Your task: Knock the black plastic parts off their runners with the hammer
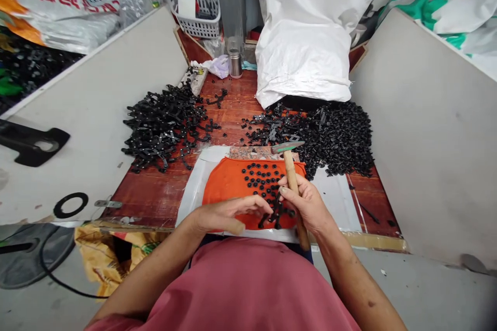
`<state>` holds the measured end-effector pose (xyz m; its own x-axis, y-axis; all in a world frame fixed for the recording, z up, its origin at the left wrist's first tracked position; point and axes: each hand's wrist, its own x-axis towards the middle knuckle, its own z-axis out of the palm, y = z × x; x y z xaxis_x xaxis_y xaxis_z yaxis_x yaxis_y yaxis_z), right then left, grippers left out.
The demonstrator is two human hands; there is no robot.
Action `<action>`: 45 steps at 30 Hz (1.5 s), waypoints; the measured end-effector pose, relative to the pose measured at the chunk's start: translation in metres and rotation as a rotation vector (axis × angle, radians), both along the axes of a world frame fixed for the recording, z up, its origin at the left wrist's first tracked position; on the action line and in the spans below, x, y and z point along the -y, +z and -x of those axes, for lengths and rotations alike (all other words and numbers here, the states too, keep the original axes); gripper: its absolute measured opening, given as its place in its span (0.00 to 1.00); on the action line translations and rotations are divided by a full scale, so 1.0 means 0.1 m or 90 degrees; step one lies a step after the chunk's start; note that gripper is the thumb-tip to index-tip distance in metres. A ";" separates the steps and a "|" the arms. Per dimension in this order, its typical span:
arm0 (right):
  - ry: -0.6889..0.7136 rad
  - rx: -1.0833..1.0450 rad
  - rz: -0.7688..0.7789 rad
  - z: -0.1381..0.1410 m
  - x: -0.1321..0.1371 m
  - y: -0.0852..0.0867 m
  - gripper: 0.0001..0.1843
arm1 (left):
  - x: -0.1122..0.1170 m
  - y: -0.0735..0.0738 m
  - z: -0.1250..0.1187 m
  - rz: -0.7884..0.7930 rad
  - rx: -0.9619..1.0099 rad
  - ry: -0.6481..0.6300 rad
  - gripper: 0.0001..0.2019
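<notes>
My right hand (306,204) is closed round the wooden handle of a small hammer (290,165), whose metal head points away from me over the top of an orange pad (225,186). Several small round black parts (262,173) lie in rows on that pad. My left hand (229,214) rests on the pad's near edge, fingers stretched toward a black plastic strip piece (276,213) lying between both hands; its fingertips touch or nearly touch the piece.
A heap of black strip frames (163,124) lies at left on the wooden table (155,196), a heap of small black parts (334,137) at right below a white sack (306,36). Grey boards flank both sides. A basket (196,10) and metal flask (234,62) stand behind.
</notes>
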<state>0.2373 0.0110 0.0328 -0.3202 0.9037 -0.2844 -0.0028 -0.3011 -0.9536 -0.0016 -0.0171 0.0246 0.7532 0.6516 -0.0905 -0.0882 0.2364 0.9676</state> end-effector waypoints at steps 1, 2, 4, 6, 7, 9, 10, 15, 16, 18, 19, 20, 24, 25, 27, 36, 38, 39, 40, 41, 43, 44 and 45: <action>0.017 0.032 -0.030 -0.01 0.00 0.02 0.16 | -0.01 0.02 -0.01 0.018 -0.009 0.015 0.28; 0.034 0.065 -0.070 -0.01 0.01 0.03 0.13 | -0.01 0.04 -0.04 0.032 -0.036 0.064 0.26; 0.048 0.135 -0.168 0.02 0.05 0.04 0.08 | 0.00 0.04 -0.16 0.036 -0.110 0.184 0.21; 0.047 0.184 -0.247 0.09 0.11 0.02 0.06 | 0.04 0.02 -0.26 0.024 -0.168 0.218 0.20; 0.048 0.195 -0.267 0.13 0.14 0.01 0.07 | 0.05 0.00 -0.29 0.011 -0.189 0.212 0.21; 0.069 0.192 -0.275 0.16 0.19 0.00 0.06 | 0.06 -0.03 -0.25 -0.031 -0.237 0.214 0.24; 0.078 0.186 -0.275 0.14 0.20 -0.01 0.07 | 0.04 -0.04 -0.19 -0.062 -0.270 0.234 0.24; 0.008 0.275 -0.253 -0.26 0.25 -0.13 0.12 | -0.27 -0.13 0.29 -0.200 -0.488 0.396 0.22; -0.021 0.321 -0.240 -0.37 0.27 -0.19 0.13 | -0.34 -0.16 0.36 -0.215 -0.525 0.402 0.22; -0.068 0.386 -0.218 -0.60 0.32 -0.34 0.16 | -0.47 -0.22 0.44 -0.235 -0.573 0.390 0.21; -0.081 0.400 -0.205 -0.70 0.34 -0.42 0.17 | -0.51 -0.24 0.44 -0.244 -0.594 0.381 0.20; -0.089 0.408 -0.191 -0.78 0.37 -0.50 0.17 | -0.54 -0.26 0.43 -0.251 -0.619 0.374 0.19; -0.114 0.428 -0.150 -0.93 0.46 -0.73 0.22 | -0.59 -0.28 0.34 -0.269 -0.725 0.340 0.18; -0.115 0.434 -0.144 -0.94 0.47 -0.76 0.23 | -0.58 -0.28 0.33 -0.274 -0.739 0.330 0.18; -0.115 0.445 -0.136 -0.94 0.47 -0.80 0.24 | -0.58 -0.28 0.31 -0.291 -0.755 0.309 0.18; -0.112 0.432 -0.120 -0.94 0.45 -0.82 0.26 | -0.57 -0.36 0.31 -0.327 -0.785 0.283 0.19; -0.111 0.433 -0.121 -0.94 0.46 -0.82 0.26 | -0.58 -0.37 0.32 -0.319 -0.757 0.275 0.18; -0.113 0.432 -0.121 -0.94 0.46 -0.82 0.27 | -0.58 -0.37 0.33 -0.315 -0.745 0.273 0.18; -0.113 0.432 -0.121 -0.94 0.46 -0.82 0.27 | -0.59 -0.38 0.33 -0.312 -0.737 0.274 0.17; -0.112 0.431 -0.121 -0.95 0.46 -0.82 0.27 | -0.59 -0.38 0.33 -0.312 -0.733 0.278 0.17; -0.109 0.433 -0.122 -0.95 0.46 -0.83 0.27 | -0.60 -0.39 0.32 -0.320 -0.732 0.293 0.17; -0.107 0.435 -0.123 -0.94 0.46 -0.83 0.27 | -0.59 -0.40 0.31 -0.326 -0.731 0.303 0.17; -0.106 0.437 -0.124 -0.94 0.46 -0.82 0.26 | -0.59 -0.40 0.30 -0.331 -0.728 0.312 0.17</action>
<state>0.3316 -0.0347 -0.0497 0.0184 0.9796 -0.2001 0.5842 -0.1730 -0.7930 -0.0319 0.0420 -0.0157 0.1035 0.9803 -0.1682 0.8529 -0.0004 0.5221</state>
